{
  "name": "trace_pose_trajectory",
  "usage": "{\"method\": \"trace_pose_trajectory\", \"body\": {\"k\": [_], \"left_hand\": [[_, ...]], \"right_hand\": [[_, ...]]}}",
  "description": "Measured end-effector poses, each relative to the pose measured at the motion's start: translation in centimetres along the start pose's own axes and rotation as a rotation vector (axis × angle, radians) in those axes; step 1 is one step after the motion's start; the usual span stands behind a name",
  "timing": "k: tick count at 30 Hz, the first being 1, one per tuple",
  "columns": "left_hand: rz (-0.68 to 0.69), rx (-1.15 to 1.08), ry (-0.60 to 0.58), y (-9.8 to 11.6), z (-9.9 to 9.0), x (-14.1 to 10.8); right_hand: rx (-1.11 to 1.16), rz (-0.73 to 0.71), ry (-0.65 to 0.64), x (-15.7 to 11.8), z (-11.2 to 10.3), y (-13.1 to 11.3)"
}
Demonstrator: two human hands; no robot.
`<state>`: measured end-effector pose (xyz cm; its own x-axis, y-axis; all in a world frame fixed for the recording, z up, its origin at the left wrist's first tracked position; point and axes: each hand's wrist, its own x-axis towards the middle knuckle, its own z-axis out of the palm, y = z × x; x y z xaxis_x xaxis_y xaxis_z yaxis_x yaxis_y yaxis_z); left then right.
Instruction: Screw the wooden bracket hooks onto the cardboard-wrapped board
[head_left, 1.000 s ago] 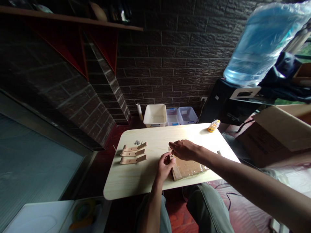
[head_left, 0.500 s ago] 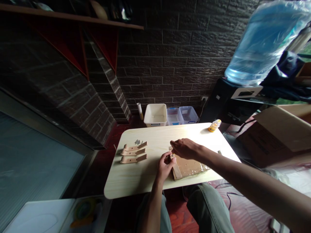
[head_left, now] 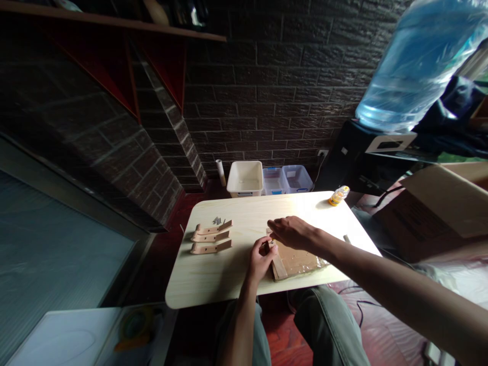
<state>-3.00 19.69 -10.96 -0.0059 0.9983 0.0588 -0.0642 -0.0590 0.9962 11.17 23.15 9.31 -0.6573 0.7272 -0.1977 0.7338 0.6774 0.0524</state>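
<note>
A flat brown board [head_left: 295,260], partly wrapped in clear film, lies on the pale table [head_left: 213,284], with a wooden strip [head_left: 279,267] along its left side. My left hand [head_left: 261,256] pinches a small wooden piece at the strip's upper end. Just above it, my right hand [head_left: 287,231] is closed; what it holds is hidden under the fingers. Three curved wooden pieces [head_left: 211,247] with holes lie at the left of the table. Several screws [head_left: 217,220] are piled behind them.
A clear bottle with an orange base [head_left: 338,195] stands at the table's back right corner. Behind the table are a cream bin [head_left: 246,178] and two clear bins [head_left: 296,179]. A cardboard box [head_left: 442,203] is at the right, below a blue water jug [head_left: 415,71].
The view has shifted slightly. Both hands remain at the upper end of the strip, with only a slight change in the right hand's pose.
</note>
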Motion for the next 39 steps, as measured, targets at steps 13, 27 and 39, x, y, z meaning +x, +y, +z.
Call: {"method": "trace_pose_trajectory", "body": {"k": [13, 27, 39], "left_hand": [[0.008, 0.021, 0.001, 0.4, 0.0, -0.1], [0.013, 0.017, -0.002, 0.7, 0.2, -0.1], [0.023, 0.019, -0.003, 0.1, 0.0, 0.0]], "right_hand": [[-0.021, -0.05, 0.009, -0.4, 0.0, 0.0], [0.004, -0.038, 0.002, -0.5, -0.8, -0.2], [0.005, -0.002, -0.011, -0.5, -0.8, -0.1]]}}
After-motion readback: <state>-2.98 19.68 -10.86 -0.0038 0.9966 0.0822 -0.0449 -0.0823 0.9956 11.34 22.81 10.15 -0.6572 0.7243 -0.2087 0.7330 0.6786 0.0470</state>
